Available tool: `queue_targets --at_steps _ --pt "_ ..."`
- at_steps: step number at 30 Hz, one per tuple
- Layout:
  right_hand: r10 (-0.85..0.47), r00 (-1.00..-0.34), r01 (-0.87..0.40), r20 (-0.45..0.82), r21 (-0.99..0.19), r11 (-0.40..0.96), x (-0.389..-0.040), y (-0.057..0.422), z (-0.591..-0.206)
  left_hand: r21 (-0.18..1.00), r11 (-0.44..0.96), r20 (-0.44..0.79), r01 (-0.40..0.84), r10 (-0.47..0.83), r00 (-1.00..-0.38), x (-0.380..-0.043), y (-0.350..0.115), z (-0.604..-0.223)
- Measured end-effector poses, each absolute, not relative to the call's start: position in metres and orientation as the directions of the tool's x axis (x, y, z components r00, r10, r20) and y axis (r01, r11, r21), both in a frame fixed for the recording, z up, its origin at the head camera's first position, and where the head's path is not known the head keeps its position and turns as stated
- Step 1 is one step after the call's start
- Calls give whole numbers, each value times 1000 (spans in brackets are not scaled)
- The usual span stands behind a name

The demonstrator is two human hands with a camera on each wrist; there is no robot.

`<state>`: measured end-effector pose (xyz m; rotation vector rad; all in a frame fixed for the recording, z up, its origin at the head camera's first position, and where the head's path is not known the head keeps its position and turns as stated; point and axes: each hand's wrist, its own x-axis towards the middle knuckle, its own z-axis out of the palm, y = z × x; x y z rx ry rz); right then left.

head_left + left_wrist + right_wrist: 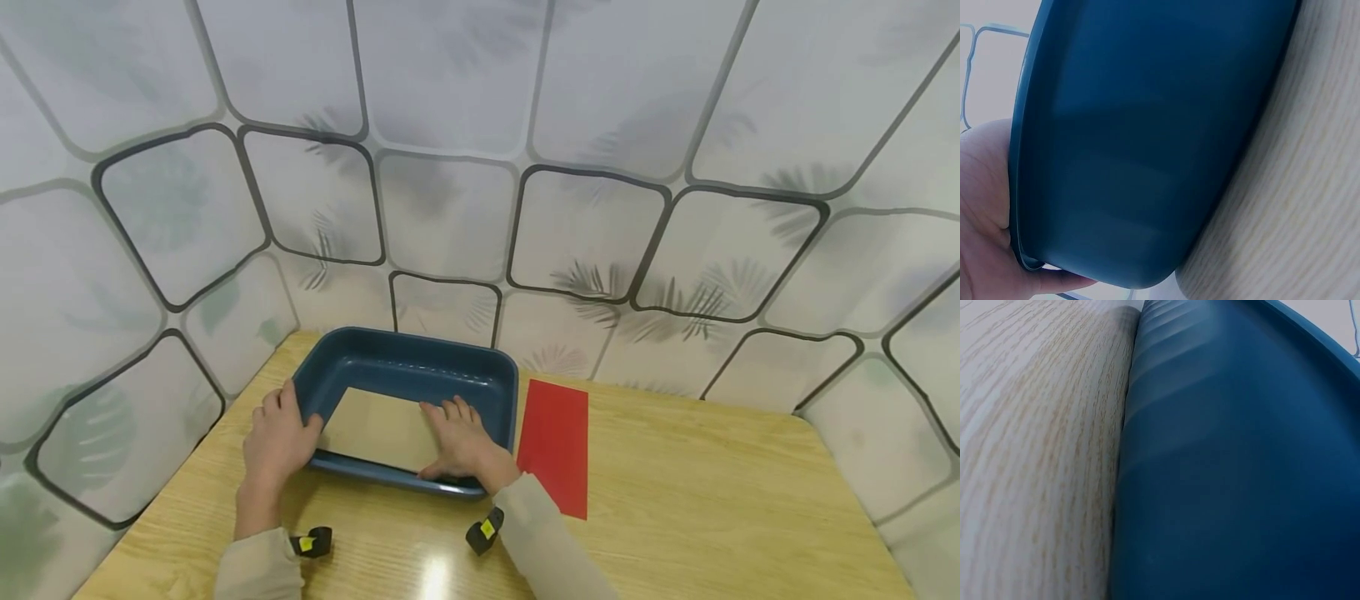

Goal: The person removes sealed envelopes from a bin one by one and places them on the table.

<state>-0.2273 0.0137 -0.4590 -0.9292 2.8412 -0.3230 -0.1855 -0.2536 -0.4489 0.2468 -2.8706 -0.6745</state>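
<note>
A deep blue rectangular tray (pixel 420 354) stands on the table, its wall (pixel 1147 156) filling much of the left wrist view. My left hand (pixel 277 437) grips the tray's left rim near the front corner, fingers over the edge and thumb towards the inside. Within the tray lies a flat tan rectangular sheet (pixel 378 429). My right hand (pixel 462 442) reaches over the front right rim and rests with spread fingers at the sheet's right end. Only the tray's outer side (pixel 1229 450) and the table show in the right wrist view; the right hand is out of sight there.
A red rectangular sheet (pixel 558 446) lies flat just right of the tray, partly under the right forearm in the head view. The wood-grain table (pixel 697 500) extends to the right. Behind it hangs a pale patterned curtain (pixel 450 200). Black devices sit at both wrists.
</note>
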Motion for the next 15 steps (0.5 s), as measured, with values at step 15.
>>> queue_targets --at_steps 15 --pt "-617 -787 -585 -27 -285 759 -226 14 -458 456 883 143 -116 -202 -969 -184 -253 -448"
